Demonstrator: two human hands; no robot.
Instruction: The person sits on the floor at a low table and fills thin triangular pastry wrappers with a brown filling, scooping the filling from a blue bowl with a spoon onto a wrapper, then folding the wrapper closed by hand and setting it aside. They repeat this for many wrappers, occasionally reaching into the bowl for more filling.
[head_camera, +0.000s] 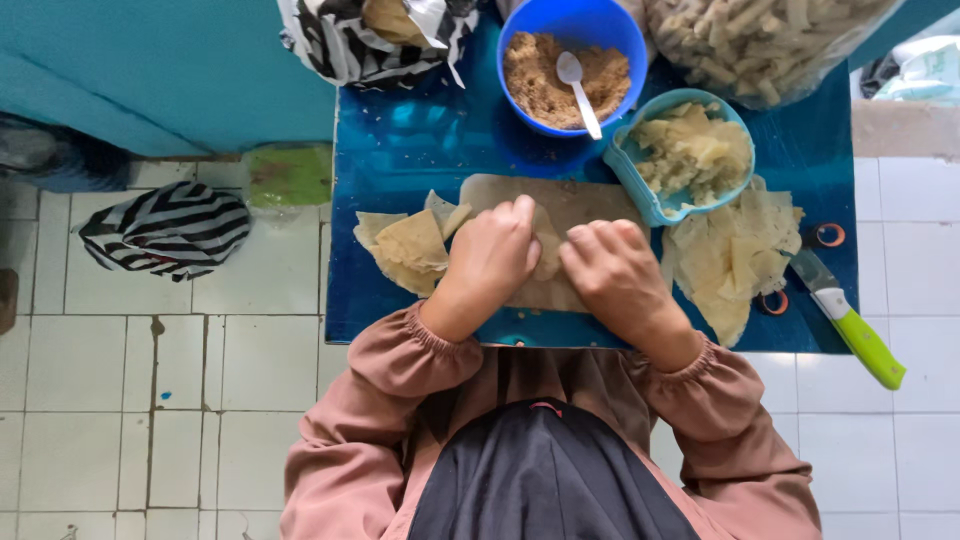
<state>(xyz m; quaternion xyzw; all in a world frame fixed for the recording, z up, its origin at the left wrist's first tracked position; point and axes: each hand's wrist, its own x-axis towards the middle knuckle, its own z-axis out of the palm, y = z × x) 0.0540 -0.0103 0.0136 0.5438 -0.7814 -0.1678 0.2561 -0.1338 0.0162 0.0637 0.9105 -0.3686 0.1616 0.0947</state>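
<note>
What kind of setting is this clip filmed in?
Likely a home or small food-prep spot: a low blue table on white floor tiles, a bowl of filling, and stacked wrappers.

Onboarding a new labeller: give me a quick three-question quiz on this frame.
1. True or false: the knife is in the right hand.
2. What lies in the blue bowl with the brown filling? A) fork B) spoon C) knife
3. Which side of the board has the bigger wrapper pile, the person's left or right?

Key
1. False: it lies on the table, right of the pile. Both hands, left hand included, press a wrapper on the board.
2. B
3. Right
</note>
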